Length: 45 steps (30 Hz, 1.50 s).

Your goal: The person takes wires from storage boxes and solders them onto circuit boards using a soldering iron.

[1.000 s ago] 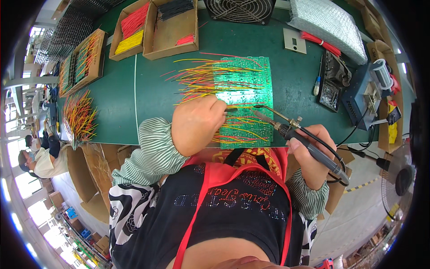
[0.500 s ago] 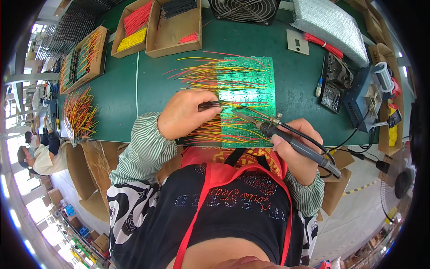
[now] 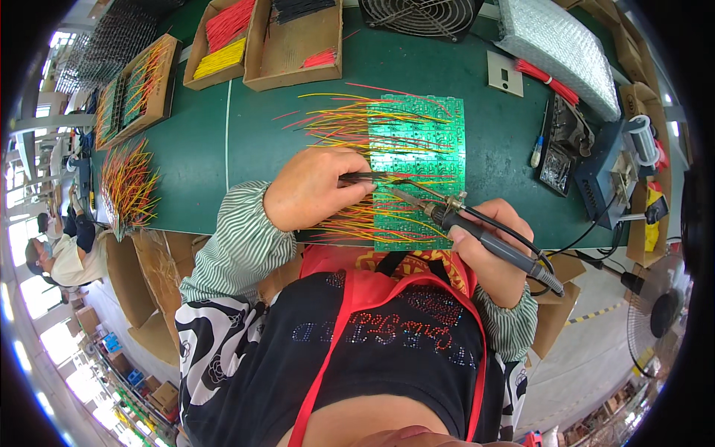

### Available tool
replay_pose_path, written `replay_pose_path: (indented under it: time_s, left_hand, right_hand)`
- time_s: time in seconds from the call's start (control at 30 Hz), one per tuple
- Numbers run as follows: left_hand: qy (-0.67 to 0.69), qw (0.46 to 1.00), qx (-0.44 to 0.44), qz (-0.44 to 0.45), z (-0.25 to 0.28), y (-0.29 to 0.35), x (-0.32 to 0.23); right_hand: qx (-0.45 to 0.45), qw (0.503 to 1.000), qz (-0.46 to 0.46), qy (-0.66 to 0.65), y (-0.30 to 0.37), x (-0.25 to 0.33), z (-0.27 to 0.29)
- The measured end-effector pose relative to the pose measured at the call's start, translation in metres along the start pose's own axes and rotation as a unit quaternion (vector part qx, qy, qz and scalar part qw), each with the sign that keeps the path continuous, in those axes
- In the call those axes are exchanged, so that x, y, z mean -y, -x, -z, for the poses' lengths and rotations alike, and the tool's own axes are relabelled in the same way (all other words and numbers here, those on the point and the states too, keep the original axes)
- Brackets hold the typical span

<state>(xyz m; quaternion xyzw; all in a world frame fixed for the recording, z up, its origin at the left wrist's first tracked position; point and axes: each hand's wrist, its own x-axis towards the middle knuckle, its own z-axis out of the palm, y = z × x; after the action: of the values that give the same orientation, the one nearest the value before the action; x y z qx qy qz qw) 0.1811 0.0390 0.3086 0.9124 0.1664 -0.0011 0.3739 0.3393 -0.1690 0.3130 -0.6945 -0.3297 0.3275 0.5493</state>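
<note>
Left hand (image 3: 316, 186): thumb and fingers pinching a few black wires (image 3: 357, 177), their ends over the circuit-board sheet. Right hand (image 3: 491, 247): wrapped around a grey-handled soldering iron (image 3: 510, 253), slanting left and away, with a black tube (image 3: 488, 216) clamped alongside; tip above the sheet, near the pinched wires, contact with it not discernible. Circuit-board sheet (image 3: 417, 162): green, rectangular, flat on the dark green bench (image 3: 261, 134) in front of the person, between and beyond the hands. Red, yellow and black wires (image 3: 335, 123): in rows across the sheet, many ends overhanging its left edge. Farther left: one loose heap of similar wires (image 3: 128, 182) at the near edge; beyond it, one cardboard tray (image 3: 158, 112) of wired boards. Far side, left to right: one carton (image 3: 216, 79) of red and yellow wires; one wider carton (image 3: 279, 48) with black and red wires; one black grilled fan (image 3: 421, 15); one beige plate (image 3: 497, 65); one red wire bundle (image 3: 547, 80) beside bubble wrap (image 3: 558, 48). Right: one blue-handled tool (image 3: 536, 153), one black tray (image 3: 550, 175), one blue unit (image 3: 596, 182), one pale spool (image 3: 642, 140).
</note>
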Motion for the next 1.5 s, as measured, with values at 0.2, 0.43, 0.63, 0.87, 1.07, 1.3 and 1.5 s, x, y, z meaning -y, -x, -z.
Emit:
replay_pose_path:
  time_s: [0.2,0.43,0.63,0.87,1.07,1.3,1.5]
  left_hand:
    - [0.005,1.0,0.017,0.006,0.001,-0.002,0.001]
    - [-0.001,1.0,0.014,0.008,0.001,-0.001,-0.001]
    - [-0.032,0.999,-0.009,-0.021,0.016,0.008,-0.004]
    - [-0.151,0.968,-0.198,0.023,0.034,0.016,-0.02]
    - [-0.05,0.995,-0.066,-0.065,-0.014,-0.004,-0.026]
    - [-0.051,0.996,-0.05,-0.05,-0.02,-0.012,-0.02]
    - [-0.045,0.996,-0.05,-0.052,-0.019,-0.014,-0.018]
  right_hand:
    - [-0.002,1.0,-0.011,-0.023,0.0,0.001,0.001]
    - [-0.012,0.998,-0.025,-0.053,0.005,0.008,0.012]
    - [-0.018,0.998,-0.029,-0.053,0.01,0.008,0.017]
    - [-0.049,0.998,-0.04,-0.023,0.014,0.004,0.021]
    - [-0.056,0.997,-0.045,-0.027,0.015,0.003,0.022]
    - [-0.06,0.997,-0.043,-0.029,0.013,-0.002,0.02]
    - [-0.058,0.996,-0.05,-0.041,0.013,-0.003,0.022]
